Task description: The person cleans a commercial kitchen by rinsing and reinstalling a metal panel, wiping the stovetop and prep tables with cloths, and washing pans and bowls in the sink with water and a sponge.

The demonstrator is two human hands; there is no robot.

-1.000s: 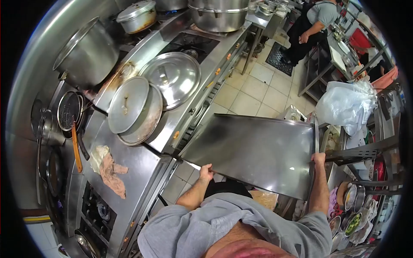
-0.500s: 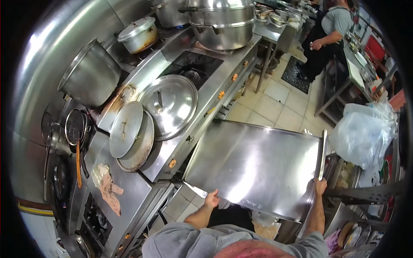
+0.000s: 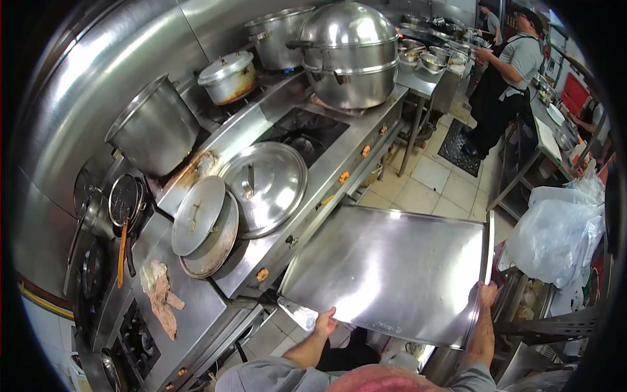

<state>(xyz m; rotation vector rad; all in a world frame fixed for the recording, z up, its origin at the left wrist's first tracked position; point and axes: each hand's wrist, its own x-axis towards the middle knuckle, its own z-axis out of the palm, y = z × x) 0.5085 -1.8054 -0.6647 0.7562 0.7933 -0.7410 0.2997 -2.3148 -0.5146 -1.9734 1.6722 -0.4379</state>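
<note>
A wide, shiny stainless-steel tray [image 3: 339,261] with raised edges is held out in front of me beside the stove. My left hand [image 3: 325,321] is closed on its near edge, toward the left corner. On the right, my right hand [image 3: 486,294] grips the side edge, partly hidden by the metal rim. Nothing lies on the tray's surface, which shows bright reflections. The tray's far-left side comes close to the stove front [image 3: 320,202].
The stove top on my left carries a large round lid [image 3: 266,189], a smaller lid [image 3: 196,215] and a crumpled cloth [image 3: 160,297]. A steamer pot [image 3: 353,59] stands farther back. Plastic bags [image 3: 555,228] bulge at the right. A co-worker [image 3: 516,72] stands beyond the tiled floor [image 3: 431,176].
My view has tipped up, so the stove and floor sit lower and more of the co-worker shows. The co-worker's forearm is now raised. Both my hands keep hold of the tray.
</note>
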